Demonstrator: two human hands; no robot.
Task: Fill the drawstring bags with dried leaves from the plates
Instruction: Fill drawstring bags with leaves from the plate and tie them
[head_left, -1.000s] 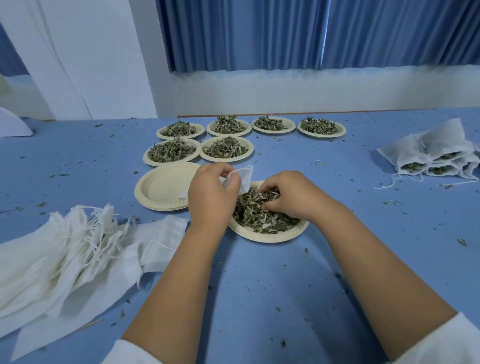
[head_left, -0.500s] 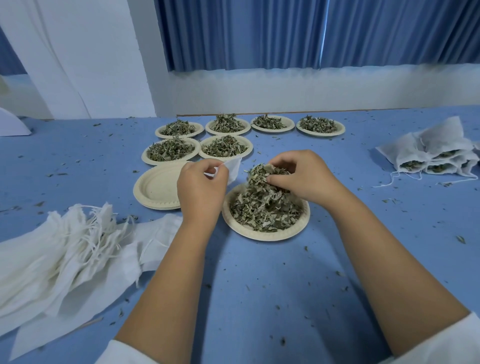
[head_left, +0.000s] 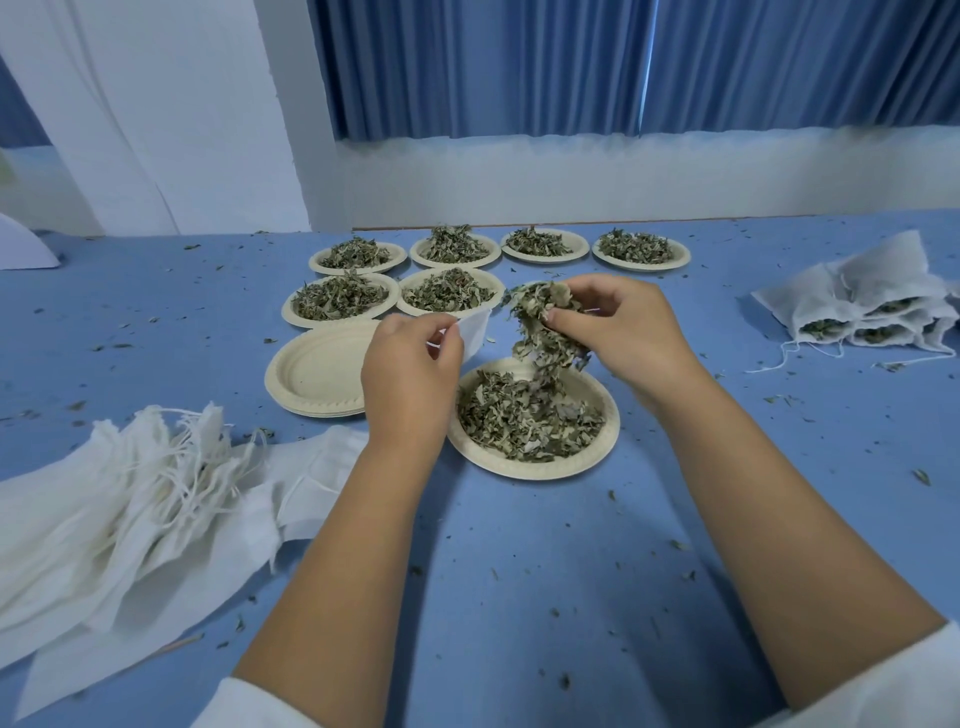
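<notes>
A person's two bare hands work over a blue desk (head_left: 519, 571). The left hand (head_left: 410, 374) pinches a small white drawstring bag (head_left: 475, 332) by its mouth. Just beside it, the right hand (head_left: 618, 332) grips a clump of dried leaves (head_left: 545, 322), fingers curled around it, with leaves trailing down to the paper plate (head_left: 530, 469) below. Six more leaf-filled plates (head_left: 447, 291) sit behind. Flat bags (head_left: 104, 509) are piled at the left, and filled bags (head_left: 857, 306) lie at the right.
</notes>
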